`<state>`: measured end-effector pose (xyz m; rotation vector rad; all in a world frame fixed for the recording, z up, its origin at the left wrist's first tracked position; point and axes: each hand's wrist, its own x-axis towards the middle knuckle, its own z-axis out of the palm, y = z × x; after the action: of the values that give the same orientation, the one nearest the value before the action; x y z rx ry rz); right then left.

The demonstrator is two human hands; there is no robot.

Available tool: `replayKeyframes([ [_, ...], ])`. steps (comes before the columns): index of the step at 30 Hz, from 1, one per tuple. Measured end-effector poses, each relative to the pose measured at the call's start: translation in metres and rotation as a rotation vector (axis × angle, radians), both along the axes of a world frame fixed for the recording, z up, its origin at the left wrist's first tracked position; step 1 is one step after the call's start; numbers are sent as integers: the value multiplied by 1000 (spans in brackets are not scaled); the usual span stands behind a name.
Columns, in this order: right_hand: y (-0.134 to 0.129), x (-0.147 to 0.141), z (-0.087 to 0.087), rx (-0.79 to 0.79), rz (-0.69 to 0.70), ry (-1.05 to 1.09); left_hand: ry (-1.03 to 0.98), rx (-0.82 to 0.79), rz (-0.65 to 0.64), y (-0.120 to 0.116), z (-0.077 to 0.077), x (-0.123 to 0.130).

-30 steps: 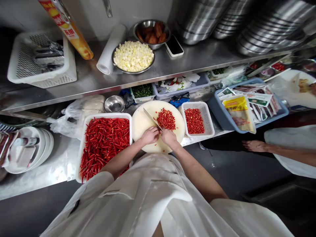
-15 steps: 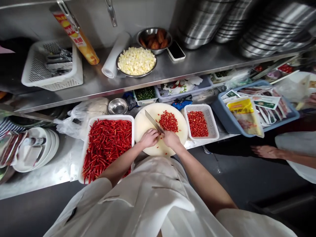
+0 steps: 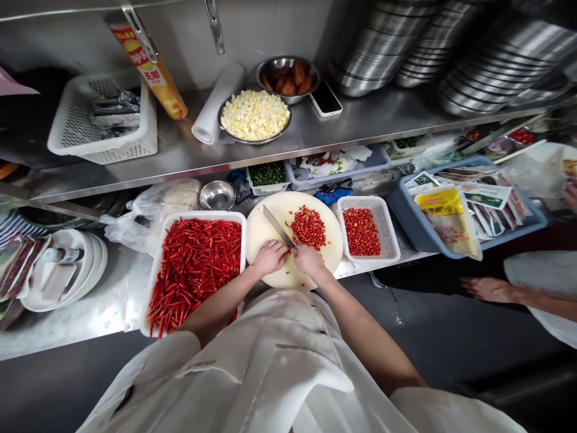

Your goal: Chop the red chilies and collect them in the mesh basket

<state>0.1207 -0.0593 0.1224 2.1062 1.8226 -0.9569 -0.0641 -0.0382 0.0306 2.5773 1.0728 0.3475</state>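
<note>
Carries on the shiny metal surface point(image 3: 116, 288): stacked plates point(image 3: 85, 273), a plastic bag point(image 3: 135, 225), a tray point(image 3: 244, 240) of red chillies point(image 3: 198, 264), a small bowl point(image 3: 217, 196), a round board point(image 3: 259, 234), a perforated basket point(image 3: 387, 228) of chopped chillies point(image 3: 360, 231), a blue bin point(image 3: 411, 224). Holds on the shelf point(image 3: 376, 117) above: a lattice basket point(image 3: 112, 150), a snack tube point(image 3: 155, 78), a roll point(image 3: 219, 105), two filled bowls point(image 3: 256, 142), a phone point(image 3: 327, 99), stacked metal bowls point(image 3: 376, 45).

One head cam — forward and down
wide view past the white top point(image 3: 270, 349), desk point(image 3: 103, 304) close below — shelf point(image 3: 365, 120) beyond
</note>
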Motion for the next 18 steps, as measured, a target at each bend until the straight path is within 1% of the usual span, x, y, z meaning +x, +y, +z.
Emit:
replayKeyframes([
  [9,3,-9,0,18,6,61,20,27,20,-4,3,-4],
  [13,0,-13,-5,22,-31,55,32,28,24,-7,2,-7],
  [18,-2,-17,-10,41,-23,88,55,23,22,-12,1,-10],
])
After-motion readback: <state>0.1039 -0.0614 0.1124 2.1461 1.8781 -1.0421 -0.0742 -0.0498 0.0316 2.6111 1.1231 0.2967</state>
